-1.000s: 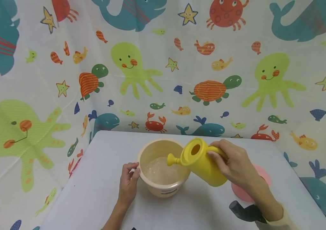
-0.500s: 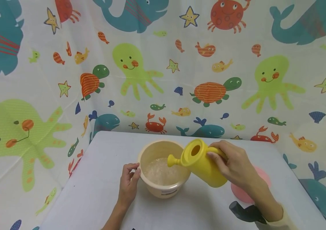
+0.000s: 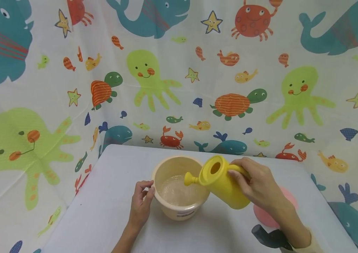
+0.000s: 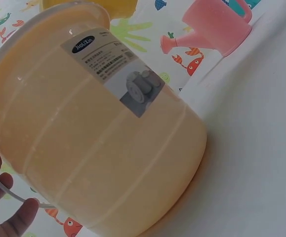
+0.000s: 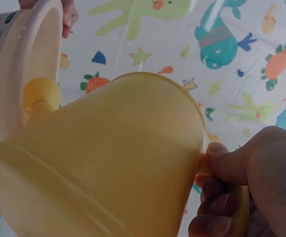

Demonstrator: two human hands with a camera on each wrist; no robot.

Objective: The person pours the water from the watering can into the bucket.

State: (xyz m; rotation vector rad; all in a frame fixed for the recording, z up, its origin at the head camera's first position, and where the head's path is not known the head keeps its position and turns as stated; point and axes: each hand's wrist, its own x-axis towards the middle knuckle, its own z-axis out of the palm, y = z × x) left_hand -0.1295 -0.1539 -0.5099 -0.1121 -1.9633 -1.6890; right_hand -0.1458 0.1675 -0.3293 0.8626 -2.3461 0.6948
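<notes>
at far left, the printed backdrop (image 3: 17, 151) carries sea animals; it continues behind the white table (image 3: 103, 196) to the right edge.

the left hand (image 3: 141, 203) is next, at the left side of the cream bucket (image 3: 169, 170). the left wrist view shows the thumb and fingers clamped on the thin handle (image 4: 4, 185) of the bucket. the bucket stands upright on the table, with clear liquid (image 3: 179, 193) at the bottom and a printed label (image 4: 113, 69) on its outer wall.

the yellow watering can (image 3: 227, 186) follows. it is raised and tilted left, with its spout head (image 3: 191, 179) over the bucket mouth. flow from the spout is too fine to tell.

the right hand (image 3: 256, 177) is clamped on the yellow can's handle, fingers curled around it. the 2 hands are apart, 1 on each side of the bucket.

at right, the pink watering can (image 3: 267, 216) rests on the table, partly hidden by the right forearm. a dark wrist device (image 3: 270, 237) and a pale sleeve (image 3: 311, 244) are at the lower right.
</notes>
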